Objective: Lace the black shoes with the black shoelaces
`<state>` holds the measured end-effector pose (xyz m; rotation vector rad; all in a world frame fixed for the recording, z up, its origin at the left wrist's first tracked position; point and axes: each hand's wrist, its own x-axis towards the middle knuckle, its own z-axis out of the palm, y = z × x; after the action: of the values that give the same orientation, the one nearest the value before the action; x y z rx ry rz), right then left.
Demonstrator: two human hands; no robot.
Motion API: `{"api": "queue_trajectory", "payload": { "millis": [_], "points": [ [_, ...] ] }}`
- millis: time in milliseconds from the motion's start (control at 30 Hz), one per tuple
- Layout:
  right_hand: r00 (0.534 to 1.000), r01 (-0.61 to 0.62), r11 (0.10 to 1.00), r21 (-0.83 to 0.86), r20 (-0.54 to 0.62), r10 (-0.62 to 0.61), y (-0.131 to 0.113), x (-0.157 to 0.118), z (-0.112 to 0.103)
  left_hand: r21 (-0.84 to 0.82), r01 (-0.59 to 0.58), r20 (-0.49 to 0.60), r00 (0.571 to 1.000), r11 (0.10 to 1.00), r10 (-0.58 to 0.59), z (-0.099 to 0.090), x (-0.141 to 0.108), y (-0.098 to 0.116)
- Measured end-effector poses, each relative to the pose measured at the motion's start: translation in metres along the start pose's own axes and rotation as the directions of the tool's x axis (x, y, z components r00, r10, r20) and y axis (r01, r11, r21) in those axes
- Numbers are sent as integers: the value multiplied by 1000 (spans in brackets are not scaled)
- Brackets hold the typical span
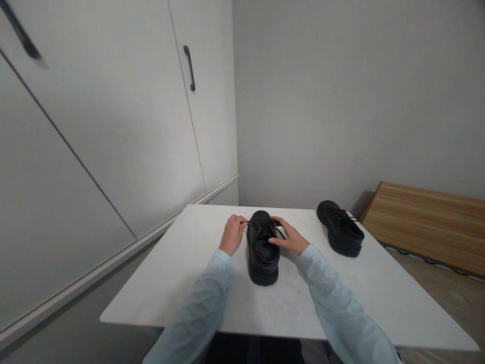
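A black lace-up shoe (pixel 264 260) rests upright on the white table (pixel 182 283), its heel facing me and its toe pointing away. On its left side my left hand (pixel 232 234) pinches a dark shoelace (pixel 245 223) between thumb and fingers. My right hand (pixel 290 238) is at the shoe's right side, with the thumb at the opening's edge and the fingers near the laces. Whether a lace lies between those fingers is too small to tell.
A second black shoe (pixel 341 230) stands at the table's back right edge. White cabinet doors (pixel 132 101) with dark handles rise at the left. A wood-grain board (pixel 428 217) is beyond the table on the right. A grey wall (pixel 341 101) stands behind.
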<state>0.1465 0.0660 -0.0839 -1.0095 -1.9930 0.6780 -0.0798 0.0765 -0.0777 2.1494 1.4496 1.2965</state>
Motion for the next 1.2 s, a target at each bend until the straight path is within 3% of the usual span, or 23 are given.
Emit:
{"api": "queue_trajectory", "payload": {
  "millis": [300, 500, 667, 767, 867, 1100, 1200],
  "points": [
    [1000, -3, 1000, 7, -10, 3, 2, 0, 1, 77, -7, -59, 998, 997, 12, 0, 0, 2],
    [1000, 9, 1000, 18, -12, -9, 3, 0, 1, -181, 73, -61, 995, 981, -85, 0, 1, 5],
    [1000, 12, 1000, 25, -13, -11, 3, 1, 2, -579, 240, 119, 970, 779, -210, 0, 3, 8],
    [1000, 18, 1000, 23, -7, -18, 3, 1, 1, -686, 285, 156, 956, 670, -247, -2, 3, 11],
    [1000, 22, 1000, 14, -2, -22, 3, 1, 1, -737, 284, 152, 954, 614, -258, -3, 3, 13],
    [1000, 16, 1000, 25, -8, -15, 5, 1, 1, -756, 306, 162, 944, 578, -287, -4, 3, 17],
    [1000, 21, 999, 25, -9, -21, 4, 1, 1, -688, 313, 151, 944, 655, -293, -5, 3, 17]
  ]
}}
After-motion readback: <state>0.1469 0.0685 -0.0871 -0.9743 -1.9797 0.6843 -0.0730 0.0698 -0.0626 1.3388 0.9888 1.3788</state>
